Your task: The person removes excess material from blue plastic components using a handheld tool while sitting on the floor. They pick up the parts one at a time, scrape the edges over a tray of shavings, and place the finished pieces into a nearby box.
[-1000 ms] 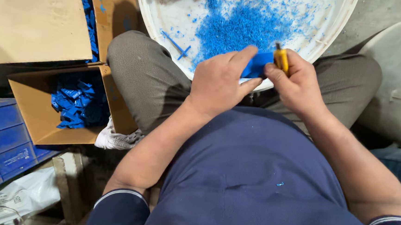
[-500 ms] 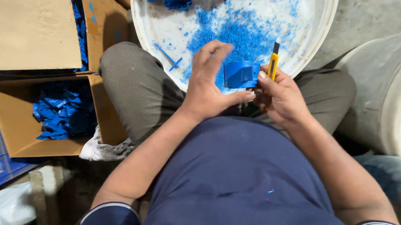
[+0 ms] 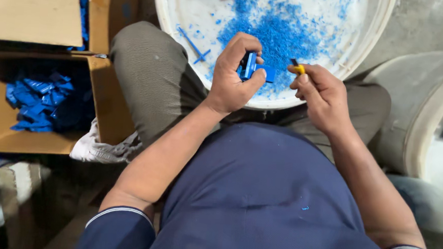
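A large white round basin (image 3: 375,44) rested across the seated person's lap, its floor strewn with blue plastic shavings (image 3: 281,33) and a loose thin blue strip (image 3: 191,43). To the person's left stood an open cardboard box (image 3: 105,102) holding a heap of blue plastic parts (image 3: 41,103), with a white rag (image 3: 99,148) beside its corner. A pale round container (image 3: 426,127) stood to the right on a grey concrete floor (image 3: 432,24).

The left hand (image 3: 232,76) was closed around a blue moulded plastic part (image 3: 250,66), fingers curled over it and thumb pressed along its side, holding it just above the basin's near rim. The right hand (image 3: 323,95) gripped a yellow-handled utility knife (image 3: 296,67), fingers wrapped tight about the handle, the tip pointing toward the part but a little apart from it.

Judged from this, the trimming step was in hand: excess plastic was being pared off the part over the basin. The next cut called for bringing the blade to the part's edge with the left thumb kept clear of its path.
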